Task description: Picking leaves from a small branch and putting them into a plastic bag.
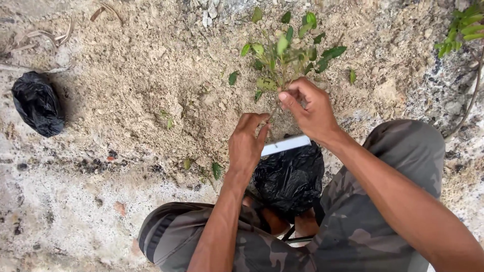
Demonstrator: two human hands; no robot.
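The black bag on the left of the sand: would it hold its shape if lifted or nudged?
Probably not. The black bag looks like thin, crinkled film, so it would likely sag and flop. It sits as a rounded lump, so it may hold some filling and feel heavier than empty film. It seems unlikely to roll far on the sand.

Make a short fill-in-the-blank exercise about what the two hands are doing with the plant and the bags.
1. The right hand pinches the stem of a small ____ seedling.
2. The left hand is just above a ____ plastic bag between the knees.
3. Another black bag lies on the ____ side.

Answers: green; black; left
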